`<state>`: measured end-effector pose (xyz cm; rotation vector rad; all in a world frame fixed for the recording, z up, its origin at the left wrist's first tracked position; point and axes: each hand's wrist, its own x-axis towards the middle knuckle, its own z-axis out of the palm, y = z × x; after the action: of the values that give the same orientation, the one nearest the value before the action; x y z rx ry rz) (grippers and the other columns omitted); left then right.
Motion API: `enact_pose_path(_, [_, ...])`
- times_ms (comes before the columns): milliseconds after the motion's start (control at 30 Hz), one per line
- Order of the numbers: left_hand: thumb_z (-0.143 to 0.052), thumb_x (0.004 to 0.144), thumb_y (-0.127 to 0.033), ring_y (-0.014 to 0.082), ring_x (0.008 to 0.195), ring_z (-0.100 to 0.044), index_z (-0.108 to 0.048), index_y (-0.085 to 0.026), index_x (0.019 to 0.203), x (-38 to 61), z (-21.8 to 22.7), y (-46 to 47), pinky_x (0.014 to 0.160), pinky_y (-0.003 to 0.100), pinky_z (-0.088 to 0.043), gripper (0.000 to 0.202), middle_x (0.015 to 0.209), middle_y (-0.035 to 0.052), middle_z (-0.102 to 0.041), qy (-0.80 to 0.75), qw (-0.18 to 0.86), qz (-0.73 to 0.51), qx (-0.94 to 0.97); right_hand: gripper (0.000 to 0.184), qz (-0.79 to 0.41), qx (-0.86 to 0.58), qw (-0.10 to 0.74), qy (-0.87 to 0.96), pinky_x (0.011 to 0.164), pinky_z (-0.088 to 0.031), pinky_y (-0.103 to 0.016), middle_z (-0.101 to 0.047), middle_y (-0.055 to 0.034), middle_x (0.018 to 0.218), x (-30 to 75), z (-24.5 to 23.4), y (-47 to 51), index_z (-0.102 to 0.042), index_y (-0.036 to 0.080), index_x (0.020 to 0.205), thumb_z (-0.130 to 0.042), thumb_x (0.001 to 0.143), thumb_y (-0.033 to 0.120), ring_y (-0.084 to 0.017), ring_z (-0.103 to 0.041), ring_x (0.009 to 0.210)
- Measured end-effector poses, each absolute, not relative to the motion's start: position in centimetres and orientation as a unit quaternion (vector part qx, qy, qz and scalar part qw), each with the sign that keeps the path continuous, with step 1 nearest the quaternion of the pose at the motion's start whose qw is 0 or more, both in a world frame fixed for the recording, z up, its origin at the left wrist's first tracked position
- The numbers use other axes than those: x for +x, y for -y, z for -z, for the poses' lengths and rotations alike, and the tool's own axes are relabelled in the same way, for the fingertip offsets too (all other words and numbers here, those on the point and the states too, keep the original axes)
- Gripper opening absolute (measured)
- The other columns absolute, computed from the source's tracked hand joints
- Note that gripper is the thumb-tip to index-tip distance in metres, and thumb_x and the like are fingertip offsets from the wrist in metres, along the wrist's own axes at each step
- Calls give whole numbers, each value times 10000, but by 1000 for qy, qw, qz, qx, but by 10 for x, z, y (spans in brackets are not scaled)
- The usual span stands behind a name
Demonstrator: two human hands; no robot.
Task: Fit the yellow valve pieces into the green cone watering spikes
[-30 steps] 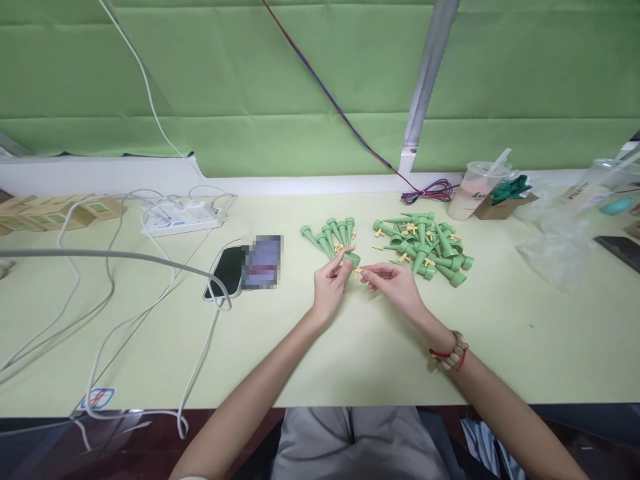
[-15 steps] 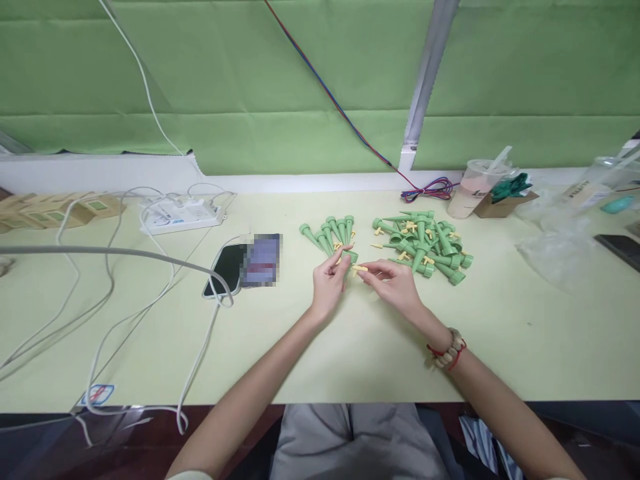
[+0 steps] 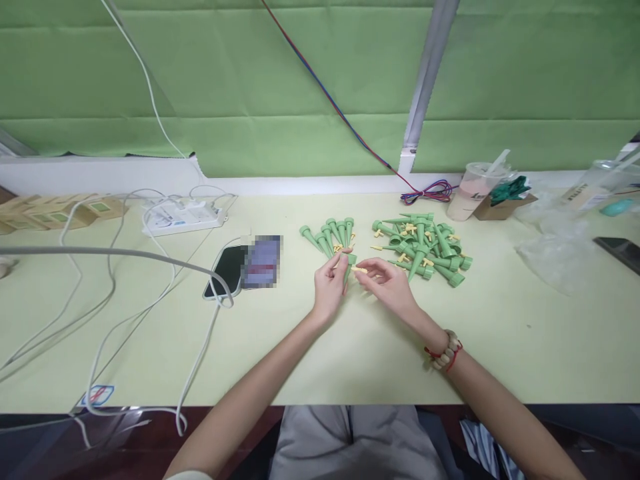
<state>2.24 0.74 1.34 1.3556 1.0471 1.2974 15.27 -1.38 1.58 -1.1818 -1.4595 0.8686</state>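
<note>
The left hand [image 3: 329,288] has its thumb and fingers pinched closed on a green cone [image 3: 351,260], a smooth, moulded plastic piece with a wide round collar at its upper end; the fingers cover part of the body. Facing it, the right hand [image 3: 393,285] holds a small, slim yellow piece [image 3: 359,269] at its fingertips, thumb and forefinger nearly together, the other fingers loosely curled. The yellow piece lies just beside the green cone, between the two hands; whether they touch is too small to tell. A bracelet [image 3: 445,353] of chunky pale beads and red cord rings the right wrist. Beyond the left hand, matching green spikes [image 3: 340,231] fan out in a neat row, collars away from the person. Beyond the right, a jumbled pile [image 3: 421,252] mixes tapered green spikes with little yellow fittings on the smooth, pale matte counter [image 3: 310,363].
</note>
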Motion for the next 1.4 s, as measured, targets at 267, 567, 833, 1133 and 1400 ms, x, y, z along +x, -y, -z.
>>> enact_pose_path(267, [-465,805,-509,48,352,-274,-599,-143,1004,23,-13,-7,366,183,-204,438,437,-58,-289,-428,481,-522,559,437,-400,-510,488,584,534,-505,-253,-632,-64,572,155,-18,13,-647,130,598,-500,791,494,-146,-598,510])
enact_pose_path(567, [-450,807,-522,49,352,-268,-599,-138,993,21,-15,-10,362,183,-194,452,439,-59,-276,-445,466,-532,549,350,-385,-521,506,570,522,-513,-247,-658,-88,676,159,-21,10,-683,127,715,-620,693,470,-163,-613,602])
enact_pose_path(833, [-471,793,-525,49,357,-270,-604,-137,1019,20,-15,-10,360,180,-194,468,437,-58,-280,-452,466,-533,543,397,-429,-497,500,565,488,-498,-219,-653,-70,782,157,-15,7,-657,143,903,-639,676,468,-130,-602,579])
enact_pose_path(1133, [-492,770,-542,56,348,-267,-615,-151,1005,18,-17,-14,358,191,-193,472,425,-54,-310,-458,478,-531,529,354,-420,-493,497,578,500,-492,-226,-651,-58,739,155,-17,6,-661,148,878,-625,697,450,-118,-591,524])
enact_pose_path(1400, [-487,781,-527,51,345,-246,-596,-151,1037,21,-18,-7,356,178,-176,468,398,-70,-267,-456,478,-527,535,331,-439,-499,511,545,496,-490,-236,-625,-54,624,155,-18,8,-650,126,716,-665,649,450,-127,-575,513])
